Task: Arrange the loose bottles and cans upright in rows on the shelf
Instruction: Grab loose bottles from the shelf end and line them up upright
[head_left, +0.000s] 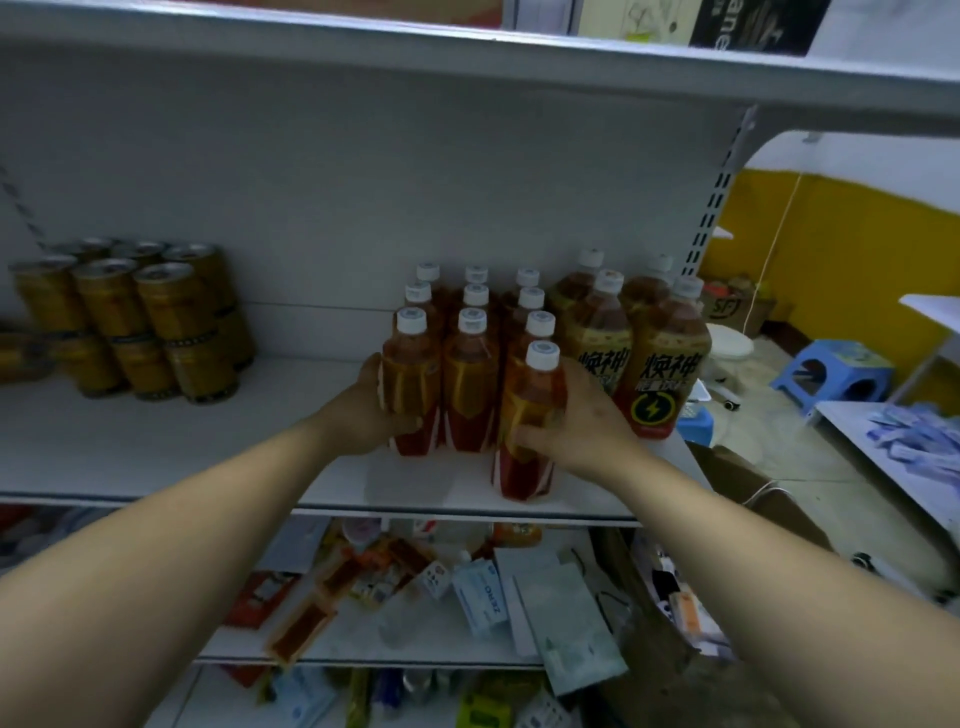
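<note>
Head view: we reach both bare arms onto the white shelf, where small tea bottles with white caps stand upright in three rows running front to back. Our left hand curls its grip round the left-row front bottle at the block's 9 o'clock edge, one fingertip showing across the lower label. Our right hand wraps the nearest bottle, with the thumb laid over the yellow label and the fingers behind. This bottle stands upright at the block's 5 o'clock corner, ahead of the rest of the right row and near the shelf's front lip.

Just beside the block at 3 o'clock, four larger bottles stand upright in pairs, the front one with a dark label and a lightning mark. Well apart at 9 o'clock, gold cans sit stacked two tiers high against the back panel. On the lower shelf at 6 o'clock, packets lie in a loose heap. A blue stool stands on the floor at 3 o'clock.
</note>
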